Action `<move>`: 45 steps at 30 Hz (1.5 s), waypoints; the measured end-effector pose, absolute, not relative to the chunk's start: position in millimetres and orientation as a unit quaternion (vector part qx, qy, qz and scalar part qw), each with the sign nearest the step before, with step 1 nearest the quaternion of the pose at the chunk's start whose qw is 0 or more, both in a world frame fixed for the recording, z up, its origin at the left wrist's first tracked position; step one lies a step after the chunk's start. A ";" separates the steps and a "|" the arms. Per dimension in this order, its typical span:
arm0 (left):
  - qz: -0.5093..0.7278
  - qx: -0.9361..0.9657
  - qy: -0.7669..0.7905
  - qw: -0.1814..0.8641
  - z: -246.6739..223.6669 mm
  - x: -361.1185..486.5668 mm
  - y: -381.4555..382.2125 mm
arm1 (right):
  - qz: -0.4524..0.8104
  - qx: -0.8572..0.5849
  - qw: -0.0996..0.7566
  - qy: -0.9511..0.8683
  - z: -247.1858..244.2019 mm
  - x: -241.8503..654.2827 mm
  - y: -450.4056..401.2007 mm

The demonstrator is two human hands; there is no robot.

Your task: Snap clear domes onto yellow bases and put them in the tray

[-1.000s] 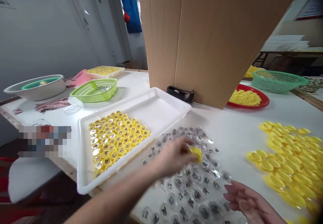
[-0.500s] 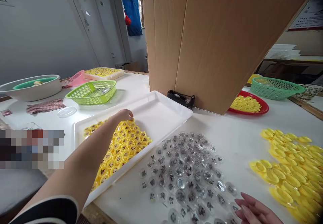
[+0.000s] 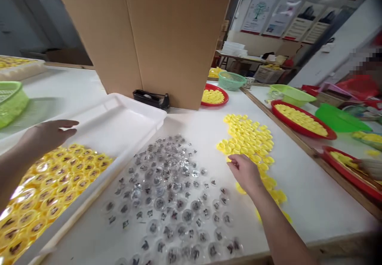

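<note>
My left hand [image 3: 47, 135] hovers open above the near part of a white plastic tray [image 3: 119, 113], not touching the rows of yellow caps with clear domes [image 3: 56, 181] packed inside it. My right hand [image 3: 243, 172] rests at the lower edge of a loose heap of yellow plastic caps [image 3: 247, 141], its fingers curled down among them. Whether it holds a cap is hidden. Between my hands lies a spread of clear plastic domes with dark prints [image 3: 161, 193] on the white table [image 3: 310, 213].
A standing cardboard sheet [image 3: 167, 38] rises behind a black tape dispenser [image 3: 152, 99]. Beyond are a red plate of yellow caps [image 3: 214, 97] and a green basket [image 3: 231, 80]. On a neighbouring table, a red tray [image 3: 301, 119] stands near a co-worker's hand [image 3: 371, 168].
My view has swung to the right. My left hand has drawn back from the tray's far side, and my right hand has moved from the clear domes to the yellow heap.
</note>
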State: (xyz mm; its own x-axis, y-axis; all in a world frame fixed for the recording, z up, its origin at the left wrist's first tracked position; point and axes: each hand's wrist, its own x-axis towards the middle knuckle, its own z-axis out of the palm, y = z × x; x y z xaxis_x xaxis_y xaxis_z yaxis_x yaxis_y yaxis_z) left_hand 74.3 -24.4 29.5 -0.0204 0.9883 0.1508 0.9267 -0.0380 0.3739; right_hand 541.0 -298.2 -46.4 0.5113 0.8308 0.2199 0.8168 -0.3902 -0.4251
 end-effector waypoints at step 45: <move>0.265 0.278 0.331 0.862 -44.4 276.8 -226.5 | 0.210 -0.724 0.172 -0.635 -56.6 489.3 -274.5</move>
State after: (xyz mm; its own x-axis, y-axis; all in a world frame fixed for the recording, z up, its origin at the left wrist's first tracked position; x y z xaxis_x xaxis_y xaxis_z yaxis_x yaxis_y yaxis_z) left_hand 276.8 -226.5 -44.4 0.6408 0.6403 -0.4236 -0.2725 0.7056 0.6542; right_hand 489.3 -274.5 -56.6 0.1062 0.9906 -0.0859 0.8461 -0.1354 -0.5155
